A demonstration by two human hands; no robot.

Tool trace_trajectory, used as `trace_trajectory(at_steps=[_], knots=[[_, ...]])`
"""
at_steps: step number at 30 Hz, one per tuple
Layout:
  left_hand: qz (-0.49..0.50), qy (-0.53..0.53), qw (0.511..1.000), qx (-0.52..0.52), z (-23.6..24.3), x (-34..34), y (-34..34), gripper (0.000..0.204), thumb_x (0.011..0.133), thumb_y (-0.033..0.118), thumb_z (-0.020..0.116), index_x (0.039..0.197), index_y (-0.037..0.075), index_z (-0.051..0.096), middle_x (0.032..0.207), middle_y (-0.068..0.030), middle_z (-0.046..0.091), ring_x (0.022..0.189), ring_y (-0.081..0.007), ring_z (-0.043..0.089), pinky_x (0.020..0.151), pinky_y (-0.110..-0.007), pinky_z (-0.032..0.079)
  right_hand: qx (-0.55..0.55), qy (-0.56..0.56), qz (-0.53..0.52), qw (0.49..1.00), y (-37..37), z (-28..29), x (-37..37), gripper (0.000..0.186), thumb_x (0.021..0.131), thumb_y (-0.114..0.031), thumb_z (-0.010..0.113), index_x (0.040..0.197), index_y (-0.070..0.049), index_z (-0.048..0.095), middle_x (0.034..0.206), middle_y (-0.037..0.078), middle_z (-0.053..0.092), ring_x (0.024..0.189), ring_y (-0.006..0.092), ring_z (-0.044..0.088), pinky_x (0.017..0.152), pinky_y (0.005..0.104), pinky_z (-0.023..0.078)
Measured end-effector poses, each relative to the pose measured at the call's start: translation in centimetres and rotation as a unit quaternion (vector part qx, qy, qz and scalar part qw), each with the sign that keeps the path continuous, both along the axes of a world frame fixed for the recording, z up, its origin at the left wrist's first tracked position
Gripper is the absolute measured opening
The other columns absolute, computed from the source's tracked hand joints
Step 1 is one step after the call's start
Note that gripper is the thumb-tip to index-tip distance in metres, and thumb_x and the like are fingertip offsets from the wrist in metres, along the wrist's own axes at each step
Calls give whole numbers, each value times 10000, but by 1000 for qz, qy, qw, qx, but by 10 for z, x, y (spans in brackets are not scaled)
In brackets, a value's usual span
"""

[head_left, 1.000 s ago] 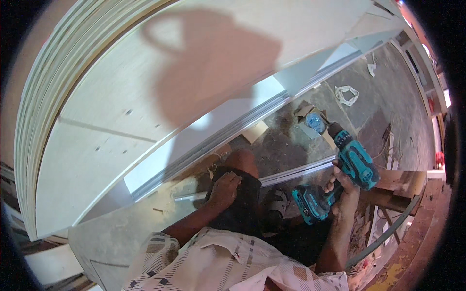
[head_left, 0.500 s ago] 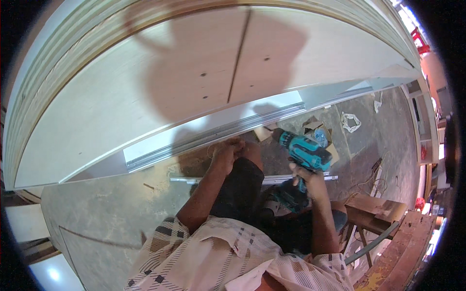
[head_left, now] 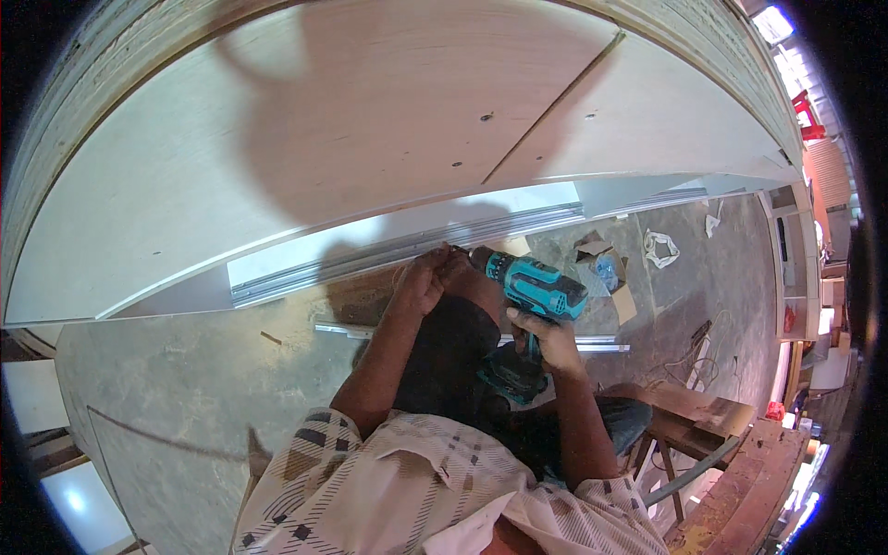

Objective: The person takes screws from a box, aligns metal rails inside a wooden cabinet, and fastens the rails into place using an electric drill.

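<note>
My right hand [head_left: 548, 339] is wrapped round the handle of a teal and black cordless drill [head_left: 538, 285]. The drill lies level above my right knee, its chuck and bit pointing left. At the tip of the bit are the bunched fingers of my left hand [head_left: 425, 282]; whatever they pinch is too small to make out. Just beyond my left hand, a silver metal track [head_left: 388, 252] runs along the white inside of a long pale panel unit [head_left: 370, 139]. Dark screw heads or holes dot the panel face beside a narrow groove.
On the concrete floor lie a metal strip [head_left: 601, 344] under my legs, an open cardboard box [head_left: 622, 294] with clear plastic in it, and a white loop of material [head_left: 660, 248]. To my right stands a worn wooden bench [head_left: 740, 490] with a grey hose.
My right hand has brought the drill leftward, so its bit now meets the fingers of my left hand. The view has also shifted a little over the panel.
</note>
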State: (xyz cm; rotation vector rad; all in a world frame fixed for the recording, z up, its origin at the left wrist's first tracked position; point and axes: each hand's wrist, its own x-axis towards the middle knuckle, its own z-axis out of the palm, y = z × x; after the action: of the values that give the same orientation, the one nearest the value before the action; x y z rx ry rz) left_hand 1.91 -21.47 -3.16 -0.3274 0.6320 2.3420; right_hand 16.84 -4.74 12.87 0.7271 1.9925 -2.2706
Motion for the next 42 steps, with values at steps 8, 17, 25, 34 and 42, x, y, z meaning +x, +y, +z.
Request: trace_trajectory(at_steps=[8,17,25,34,42], knots=[[-18,19,1000,-2,6,-2,-2,240,925,185,656,1020,-33,623,909,-144,693,846,-246,708,781,-351,624,-3,-21,25,999,3,8,1,171,826,-88,742,963,-45,649,750,18,618,561,127,551,470,274,413],[-47,68,994,-70,17,-2,-13,278,880,228,715,996,-14,640,911,-120,698,818,-229,708,774,-341,621,14,-60,47,997,10,19,-2,144,837,-115,740,930,-51,652,731,28,622,549,125,558,470,272,415],[-49,9,999,12,15,-1,-15,321,900,290,700,1005,-7,637,904,-107,695,812,-205,704,713,-314,608,17,-90,63,994,6,11,-34,207,820,-160,762,956,-52,651,705,28,608,525,129,563,451,270,426],[-12,510,343,-789,-64,0,-72,639,954,361,525,1432,-36,376,1521,-240,300,1449,-362,238,1179,-506,192,155,-86,199,964,13,-40,-125,172,817,-100,712,944,-9,638,663,56,604,485,136,541,417,265,430],[-20,523,372,-766,-87,4,-74,700,891,138,562,1501,-10,253,1583,-182,196,1476,-329,172,1201,-502,112,224,-132,259,930,12,-67,-155,259,798,-135,705,967,32,602,690,94,600,486,145,555,393,282,449]])
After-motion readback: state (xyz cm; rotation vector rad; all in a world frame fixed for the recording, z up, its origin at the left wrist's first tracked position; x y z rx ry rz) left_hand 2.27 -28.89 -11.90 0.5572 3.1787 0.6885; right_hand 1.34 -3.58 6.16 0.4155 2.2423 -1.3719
